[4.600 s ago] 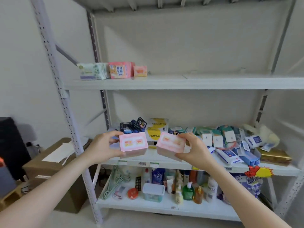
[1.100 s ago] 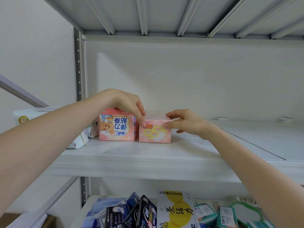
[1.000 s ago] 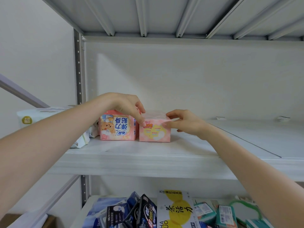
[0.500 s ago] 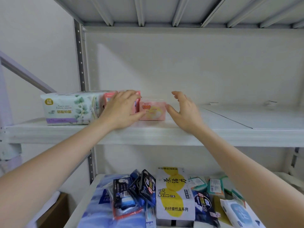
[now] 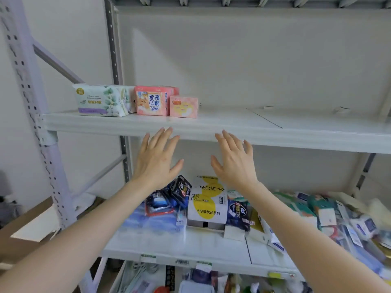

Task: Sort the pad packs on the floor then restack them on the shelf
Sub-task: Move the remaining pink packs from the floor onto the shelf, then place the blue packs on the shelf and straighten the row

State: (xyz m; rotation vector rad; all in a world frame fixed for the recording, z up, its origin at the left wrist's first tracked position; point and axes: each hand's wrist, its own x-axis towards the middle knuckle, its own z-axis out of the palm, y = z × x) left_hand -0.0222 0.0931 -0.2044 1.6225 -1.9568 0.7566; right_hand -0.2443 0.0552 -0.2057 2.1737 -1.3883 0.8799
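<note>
The left hand [image 5: 155, 160] and right hand [image 5: 234, 163] hang spread wide and empty, palms forward, just below the front lip of the shelf [image 5: 232, 127]. On its left end sit three pad packs in a row, touching: a white leafy pack [image 5: 101, 100], a pink pack [image 5: 152, 103], then a small peach pack [image 5: 183, 107]. The placing step looks finished; to do it well, check that fronts line up flush and none overhang the edge. To the right the shelf lies bare. Below, a cluttered lower shelf [image 5: 190, 246] holds a yellow-and-white box [image 5: 206, 200] and mixed packets, which could snag lowering arms.
</note>
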